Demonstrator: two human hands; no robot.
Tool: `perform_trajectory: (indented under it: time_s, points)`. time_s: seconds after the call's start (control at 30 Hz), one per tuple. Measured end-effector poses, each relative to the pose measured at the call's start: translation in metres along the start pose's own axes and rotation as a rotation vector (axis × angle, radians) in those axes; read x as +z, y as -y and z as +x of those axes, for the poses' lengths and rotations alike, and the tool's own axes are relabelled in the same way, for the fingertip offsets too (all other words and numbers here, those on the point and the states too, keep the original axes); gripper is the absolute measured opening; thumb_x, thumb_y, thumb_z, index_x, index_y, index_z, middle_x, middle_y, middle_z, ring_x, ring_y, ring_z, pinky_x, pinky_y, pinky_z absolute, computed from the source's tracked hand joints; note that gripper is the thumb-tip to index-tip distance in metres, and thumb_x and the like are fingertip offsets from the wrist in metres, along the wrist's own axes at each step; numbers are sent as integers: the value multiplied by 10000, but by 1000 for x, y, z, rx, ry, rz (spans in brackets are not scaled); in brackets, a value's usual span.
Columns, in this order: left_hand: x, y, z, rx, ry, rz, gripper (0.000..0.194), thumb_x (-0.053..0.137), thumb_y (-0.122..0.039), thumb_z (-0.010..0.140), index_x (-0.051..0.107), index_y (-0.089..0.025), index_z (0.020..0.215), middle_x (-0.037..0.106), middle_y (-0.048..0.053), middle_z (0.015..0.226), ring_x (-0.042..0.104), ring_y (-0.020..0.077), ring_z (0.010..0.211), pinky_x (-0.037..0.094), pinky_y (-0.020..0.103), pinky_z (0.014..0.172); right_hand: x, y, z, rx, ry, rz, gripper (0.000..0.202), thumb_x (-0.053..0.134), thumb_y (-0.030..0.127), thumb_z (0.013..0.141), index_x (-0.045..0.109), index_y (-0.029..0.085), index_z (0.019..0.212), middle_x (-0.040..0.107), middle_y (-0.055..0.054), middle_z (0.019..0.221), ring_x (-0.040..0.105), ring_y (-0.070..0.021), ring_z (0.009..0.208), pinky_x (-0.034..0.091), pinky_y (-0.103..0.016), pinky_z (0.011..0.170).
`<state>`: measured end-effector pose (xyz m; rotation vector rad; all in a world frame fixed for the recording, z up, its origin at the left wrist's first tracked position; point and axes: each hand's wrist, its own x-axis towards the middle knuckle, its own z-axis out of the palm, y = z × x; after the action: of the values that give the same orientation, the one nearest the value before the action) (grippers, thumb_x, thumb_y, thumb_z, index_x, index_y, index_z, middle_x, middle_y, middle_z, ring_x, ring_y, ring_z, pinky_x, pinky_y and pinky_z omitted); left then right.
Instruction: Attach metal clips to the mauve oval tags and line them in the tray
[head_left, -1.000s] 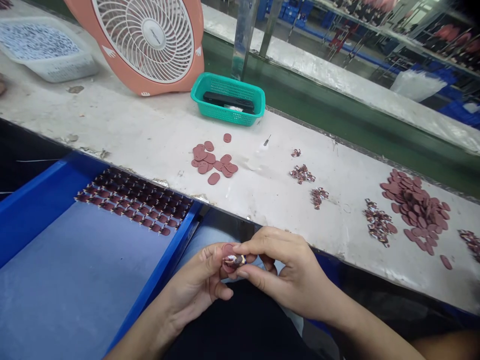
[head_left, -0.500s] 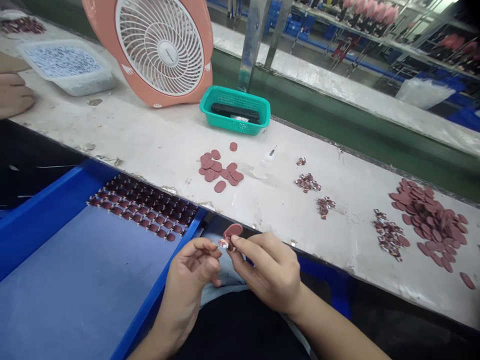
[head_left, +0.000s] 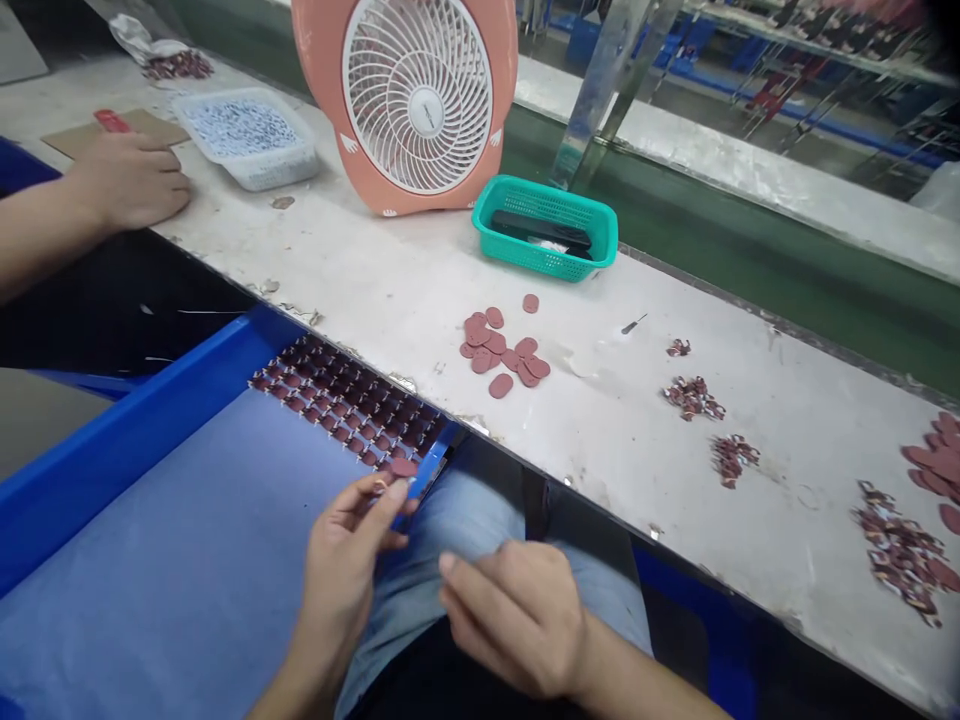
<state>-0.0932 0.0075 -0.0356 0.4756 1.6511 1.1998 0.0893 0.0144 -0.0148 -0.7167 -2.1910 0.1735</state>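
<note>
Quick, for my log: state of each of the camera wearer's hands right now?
Left hand: closed, pinching a reddish-brown oval piece.
Right hand: loosely closed, fingers curled; no item visible, but its palm is hidden.

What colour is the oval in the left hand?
Oval: brownish red, best in the head view.

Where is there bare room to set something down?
The blue tray is bare between its rows of pieces and the left hand; the table, between the fan, white tub and loose discs. Crowded: the tray's far end, and the table's right, with small parts.
</note>
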Motion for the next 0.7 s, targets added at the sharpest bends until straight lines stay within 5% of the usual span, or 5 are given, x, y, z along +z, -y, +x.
perform_trajectory:
  time_s: [0.1,0.2,0.4,0.7]
  points:
    - [-32,15,40,97,-33,405,449,668,-571,771,628,-188,1001,744,102,1001,719,274,919,572,325,667,-8,1,-13,-27,69,59,146,631,101,883,659,70,1023,675,-20,633,513,-117,458,355,-283,383]
    - [-50,35,74,125,-24,642,353,668,-484,759,679,-179,936,761,106,915,710,283,844,542,367,751,-12,-6,-27,78,113,23,170,609,81,897,654,92,1060,679,-23,667,560,-126,488,409,-279,418]
    - [-45,65,99,125,105,1002,222,613,-406,808,748,-258,903,793,43,883,709,265,783,474,334,670,-15,-17,-39,217,85,-39,194,599,56,902,650,139,1070,682,-28,690,592,-135,521,484,-264,472]
    - [-39,76,103,76,177,1218,334,528,-448,883,743,-264,1060,801,68,1032,738,294,875,470,327,638,-18,-23,-39,260,78,-95,188,616,65,895,666,135,1063,701,-43,717,599,-141,536,501,-272,483]
